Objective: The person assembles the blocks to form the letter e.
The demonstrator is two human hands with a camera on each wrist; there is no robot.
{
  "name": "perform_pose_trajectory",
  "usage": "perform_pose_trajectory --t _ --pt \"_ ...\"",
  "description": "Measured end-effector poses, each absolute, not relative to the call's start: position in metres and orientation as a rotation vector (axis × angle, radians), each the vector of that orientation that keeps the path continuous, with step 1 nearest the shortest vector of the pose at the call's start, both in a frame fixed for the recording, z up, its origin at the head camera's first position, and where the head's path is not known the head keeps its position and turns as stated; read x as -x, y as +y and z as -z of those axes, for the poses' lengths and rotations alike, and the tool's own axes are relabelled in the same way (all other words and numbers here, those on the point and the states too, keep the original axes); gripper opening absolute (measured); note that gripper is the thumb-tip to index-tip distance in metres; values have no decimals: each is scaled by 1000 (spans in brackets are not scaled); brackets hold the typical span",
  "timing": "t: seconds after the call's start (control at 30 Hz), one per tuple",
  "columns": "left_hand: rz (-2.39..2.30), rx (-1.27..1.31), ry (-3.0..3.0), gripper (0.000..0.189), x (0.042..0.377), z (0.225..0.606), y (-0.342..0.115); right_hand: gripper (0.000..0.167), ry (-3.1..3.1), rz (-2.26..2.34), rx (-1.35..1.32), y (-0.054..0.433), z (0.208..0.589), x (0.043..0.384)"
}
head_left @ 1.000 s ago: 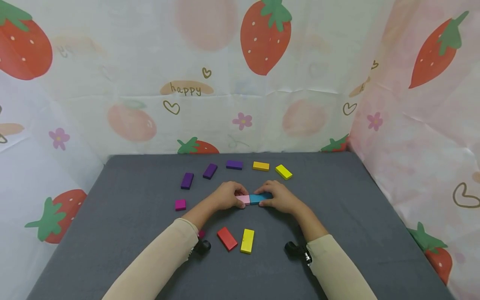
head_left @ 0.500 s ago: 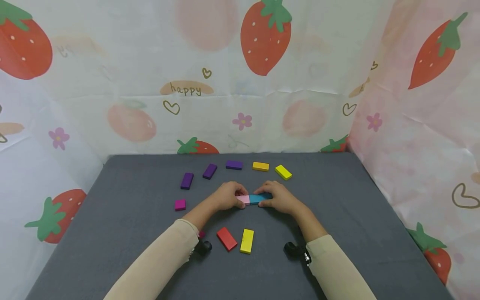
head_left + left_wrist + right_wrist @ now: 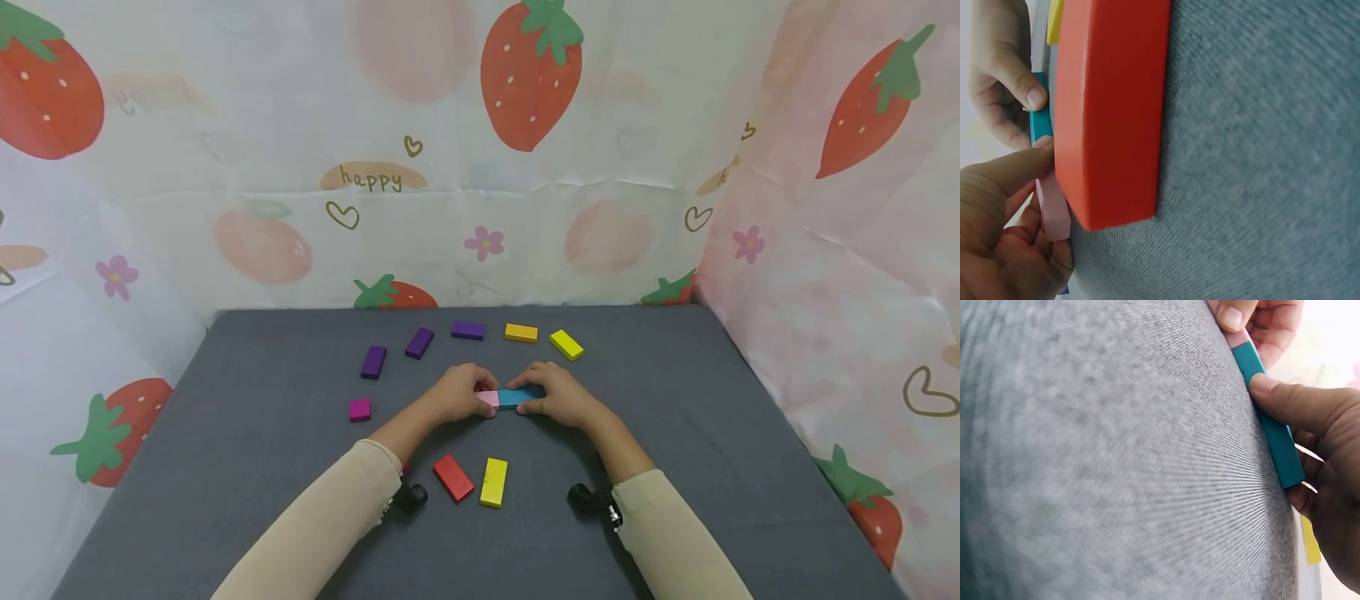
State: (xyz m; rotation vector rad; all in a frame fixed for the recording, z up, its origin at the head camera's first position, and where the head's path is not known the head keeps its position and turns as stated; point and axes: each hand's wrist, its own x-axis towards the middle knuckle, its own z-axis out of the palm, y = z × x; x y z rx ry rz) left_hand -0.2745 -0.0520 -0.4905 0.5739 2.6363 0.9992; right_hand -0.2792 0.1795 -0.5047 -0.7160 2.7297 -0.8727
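Note:
Near the middle of the grey cloth, a pink block (image 3: pixel 488 399) and a blue block (image 3: pixel 510 398) lie end to end in one line. My left hand (image 3: pixel 456 394) pinches the pink block between thumb and fingers; the left wrist view shows the thumb (image 3: pixel 1038 150) at the end by the blue block. My right hand (image 3: pixel 560 395) pinches the blue block, its thumb (image 3: pixel 1266 384) on the near long side and its other fingers behind. Both hands face each other across the joint.
Purple blocks (image 3: pixel 419 342), an orange block (image 3: pixel 521 333) and a yellow block (image 3: pixel 567 344) curve behind the hands. A magenta block (image 3: pixel 360 410) lies left. Nearer are a red block (image 3: pixel 453 478) and another yellow block (image 3: pixel 494 482). Strawberry-print cloth (image 3: pixel 450 250) hangs behind the table.
My left hand has slid slightly to the right along the pink block, its thumb now closer to the joint. My right hand and the other blocks look the same.

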Motion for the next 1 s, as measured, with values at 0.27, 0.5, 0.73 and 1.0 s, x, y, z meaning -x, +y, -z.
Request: perform_pose_trajectory --t 0.27,0.5,0.73,1.0 --pt "-969 -621 2680 37 277 497 -47 36 2705 923 691 182 503 279" --pt "-904 -671 2722 40 277 497 -42 34 2694 1003 714 195 495 285" --pt "-876 -669 2726 41 275 494 -38 33 2780 1055 631 212 479 295" --pt "-891 -653 2717 39 272 491 -36 35 2917 1058 485 225 470 314"
